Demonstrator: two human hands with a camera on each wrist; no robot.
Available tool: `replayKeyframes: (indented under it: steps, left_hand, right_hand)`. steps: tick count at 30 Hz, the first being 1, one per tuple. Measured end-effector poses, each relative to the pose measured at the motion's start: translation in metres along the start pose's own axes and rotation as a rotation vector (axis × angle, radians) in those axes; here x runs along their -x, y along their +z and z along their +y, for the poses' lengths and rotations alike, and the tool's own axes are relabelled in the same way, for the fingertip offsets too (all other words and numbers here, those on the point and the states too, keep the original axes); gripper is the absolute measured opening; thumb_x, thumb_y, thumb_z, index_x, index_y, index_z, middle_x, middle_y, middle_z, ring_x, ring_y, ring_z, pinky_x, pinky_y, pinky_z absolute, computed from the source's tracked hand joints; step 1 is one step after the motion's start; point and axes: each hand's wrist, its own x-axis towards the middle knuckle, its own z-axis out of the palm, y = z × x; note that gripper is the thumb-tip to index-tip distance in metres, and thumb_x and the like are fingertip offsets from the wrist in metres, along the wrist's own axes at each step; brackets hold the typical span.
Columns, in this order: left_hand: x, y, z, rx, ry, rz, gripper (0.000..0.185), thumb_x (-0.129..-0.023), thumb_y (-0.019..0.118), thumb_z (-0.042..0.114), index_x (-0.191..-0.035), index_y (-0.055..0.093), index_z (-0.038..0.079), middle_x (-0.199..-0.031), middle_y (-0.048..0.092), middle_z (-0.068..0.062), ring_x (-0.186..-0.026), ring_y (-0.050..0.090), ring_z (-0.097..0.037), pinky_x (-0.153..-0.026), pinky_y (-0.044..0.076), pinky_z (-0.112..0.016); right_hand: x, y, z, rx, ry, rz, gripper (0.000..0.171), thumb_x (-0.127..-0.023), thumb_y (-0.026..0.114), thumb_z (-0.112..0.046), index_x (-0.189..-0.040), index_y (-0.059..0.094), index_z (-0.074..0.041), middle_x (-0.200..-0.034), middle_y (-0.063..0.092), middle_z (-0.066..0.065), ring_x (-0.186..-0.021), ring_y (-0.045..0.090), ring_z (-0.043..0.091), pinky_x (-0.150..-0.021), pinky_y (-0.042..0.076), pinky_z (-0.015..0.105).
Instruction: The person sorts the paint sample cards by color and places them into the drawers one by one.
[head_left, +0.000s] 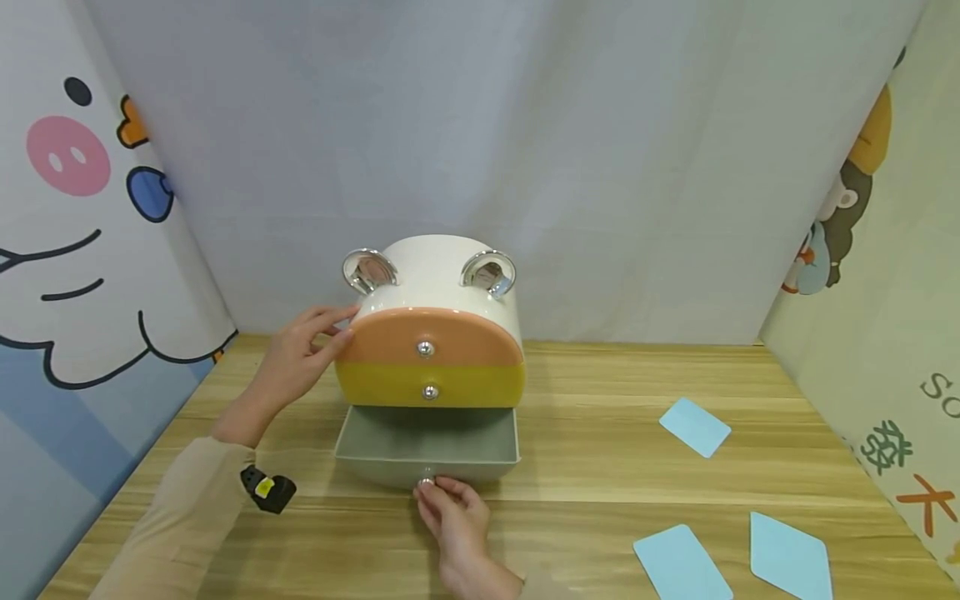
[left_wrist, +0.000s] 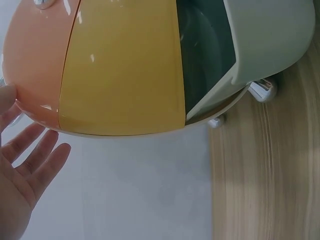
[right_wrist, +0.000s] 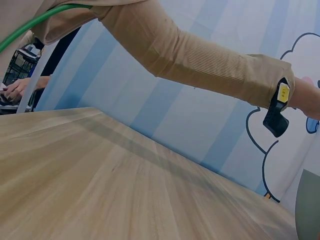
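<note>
A small white cabinet (head_left: 438, 275) with two silver ear-like rings stands on the wooden table (head_left: 615, 375). It has an orange top drawer (head_left: 427, 333), a yellow middle drawer (head_left: 450, 385) and a grey-green bottom drawer (head_left: 427, 450) that is pulled out and looks empty. My left hand (head_left: 339, 332) rests with straight fingers on the cabinet's left side, by the orange drawer's edge; the left wrist view shows its open palm (left_wrist: 25, 175) beside the orange front (left_wrist: 35, 65). My right hand (head_left: 429, 492) pinches the silver knob (head_left: 426, 480) of the bottom drawer.
Three light blue cards lie on the table at the right: one (head_left: 694, 427) further back, two (head_left: 681, 563) (head_left: 789, 557) near the front edge. Cartoon-printed cloth walls close in the left, back and right. A black device (head_left: 267, 489) sits on my left sleeve.
</note>
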Motion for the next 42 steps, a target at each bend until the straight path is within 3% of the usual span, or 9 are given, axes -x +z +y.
replayKeyframes:
  steps: [13,22,25,30,33,38,42]
  left_hand:
    - [0.000,0.000,0.001,-0.010,0.001,0.006,0.035,-0.093,0.053,0.018,-0.124,0.056,0.003,-0.112,0.055,-0.016,-0.089,0.059,-0.029,-0.067,0.054,-0.043]
    - [0.001,0.000,0.001,-0.012,-0.001,0.001,0.035,-0.093,0.053,0.019,-0.124,0.055,0.003,-0.112,0.055,-0.015,-0.089,0.058,-0.029,-0.067,0.054,-0.044]
    - [0.001,0.000,0.002,-0.016,-0.001,0.000,0.035,-0.093,0.053,0.019,-0.124,0.056,0.003,-0.113,0.055,-0.015,-0.089,0.058,-0.029,-0.067,0.054,-0.044]
    - [0.000,0.000,0.002,-0.018,0.008,0.005,0.034,-0.093,0.053,0.018,-0.123,0.056,0.003,-0.111,0.056,-0.015,-0.088,0.058,-0.029,-0.066,0.054,-0.043]
    - [-0.001,0.000,0.003,-0.015,0.011,0.003,0.034,-0.092,0.053,0.018,-0.123,0.056,0.003,-0.111,0.056,-0.015,-0.088,0.059,-0.028,-0.066,0.054,-0.043]
    - [-0.001,0.000,0.003,-0.010,0.007,0.000,0.034,-0.093,0.053,0.017,-0.123,0.056,0.003,-0.110,0.056,-0.015,-0.088,0.058,-0.029,-0.066,0.054,-0.043]
    - [-0.001,-0.001,0.003,-0.012,0.003,0.003,0.034,-0.092,0.054,0.017,-0.123,0.056,0.002,-0.109,0.056,-0.015,-0.088,0.058,-0.028,-0.066,0.054,-0.042]
  right_hand:
    - [0.006,-0.006,0.001,0.018,0.017,-0.009,0.021,-0.077,0.065,0.003,-0.093,0.051,0.005,-0.082,0.061,0.006,-0.075,0.064,0.014,-0.074,0.053,0.025]
    - [0.007,-0.013,-0.001,0.110,0.043,-0.042,0.011,-0.078,0.065,-0.002,-0.083,0.057,-0.007,-0.072,0.062,-0.004,-0.063,0.058,0.008,-0.058,0.053,0.023]
    - [0.010,-0.020,-0.007,0.204,0.048,-0.084,0.009,-0.077,0.066,-0.007,-0.082,0.059,-0.007,-0.071,0.059,-0.004,-0.064,0.055,0.008,-0.056,0.052,0.022]
    - [0.011,-0.048,-0.029,0.478,0.132,-0.287,0.015,-0.081,0.063,-0.013,-0.092,0.060,-0.003,-0.079,0.058,-0.002,-0.069,0.052,0.010,-0.058,0.050,0.022]
    - [0.007,-0.070,-0.049,0.633,0.133,-0.368,0.022,-0.081,0.063,-0.015,-0.097,0.059,0.000,-0.081,0.060,-0.002,-0.071,0.054,0.010,-0.060,0.049,0.023]
    - [-0.004,-0.111,-0.092,0.811,0.034,-0.350,0.032,-0.080,0.067,-0.021,-0.099,0.059,0.004,-0.080,0.060,-0.003,-0.072,0.054,0.011,-0.059,0.049,0.025]
    - [-0.013,-0.145,-0.126,0.995,-0.057,-0.240,0.039,-0.077,0.071,-0.025,-0.103,0.059,0.001,-0.087,0.059,0.001,-0.078,0.054,0.013,-0.062,0.049,0.026]
